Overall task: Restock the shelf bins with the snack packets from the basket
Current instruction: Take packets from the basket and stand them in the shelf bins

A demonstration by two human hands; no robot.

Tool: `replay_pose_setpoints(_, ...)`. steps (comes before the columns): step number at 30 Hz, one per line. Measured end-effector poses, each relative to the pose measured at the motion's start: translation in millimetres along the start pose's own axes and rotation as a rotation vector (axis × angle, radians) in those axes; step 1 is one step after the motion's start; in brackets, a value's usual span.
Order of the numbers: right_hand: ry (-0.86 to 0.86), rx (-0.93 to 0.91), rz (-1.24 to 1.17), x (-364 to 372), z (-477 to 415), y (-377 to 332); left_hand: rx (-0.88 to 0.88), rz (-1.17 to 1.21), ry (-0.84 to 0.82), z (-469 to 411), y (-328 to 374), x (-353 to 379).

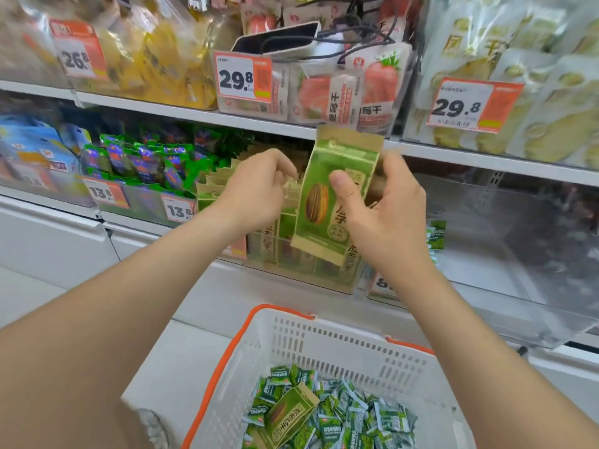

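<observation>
My right hand [385, 209] grips a green and tan sunflower-seed packet [327, 215], upright, thumb on its front, in front of a clear shelf bin [291, 273] holding several packets of the same kind. My left hand [259, 189] is over the row of packets [220, 179] in that bin, fingers curled on their top edges. Below stands a white basket [324, 345] with an orange rim. In it lie one more seed packet [288, 416] and many small green snack packets [372, 419].
Left of the bin, a bin of green and purple packets [142, 160] carries 13.8 price tags. To the right is a large clear bin [518, 247], nearly bare. The upper shelf [194, 113] holds dried-fruit bags and a phone [278, 38] with cables.
</observation>
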State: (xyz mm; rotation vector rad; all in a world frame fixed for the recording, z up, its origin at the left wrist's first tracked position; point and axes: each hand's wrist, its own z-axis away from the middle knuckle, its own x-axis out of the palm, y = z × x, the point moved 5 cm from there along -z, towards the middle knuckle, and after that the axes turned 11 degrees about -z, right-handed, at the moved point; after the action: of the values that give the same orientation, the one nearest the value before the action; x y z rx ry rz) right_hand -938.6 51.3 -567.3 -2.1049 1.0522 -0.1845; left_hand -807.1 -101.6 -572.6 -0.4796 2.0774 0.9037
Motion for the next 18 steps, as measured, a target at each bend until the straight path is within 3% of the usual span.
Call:
replay_pose_setpoints(4, 0.054, -0.095, -0.06, 10, -33, -7, 0.019, -0.55, -0.151, -13, -26, 2)
replay_pose_setpoints(6, 0.041, -0.117, -0.059, 20, -44, -6, 0.03, -0.658, -0.166, -17, -34, 1)
replay_pose_setpoints(11, -0.098, -0.084, -0.007, 50, -60, 10, -0.032, -0.577, -0.112, -23, -41, -7)
replay_pose_setpoints(15, -0.336, -0.002, 0.142, 76, -65, 34, -0.068, -0.476, -0.091, -24, -47, -16)
replay_pose_setpoints(18, -0.354, -0.012, 0.189, 78, -75, 42, -0.079, -0.399, -0.132, -26, -54, -17)
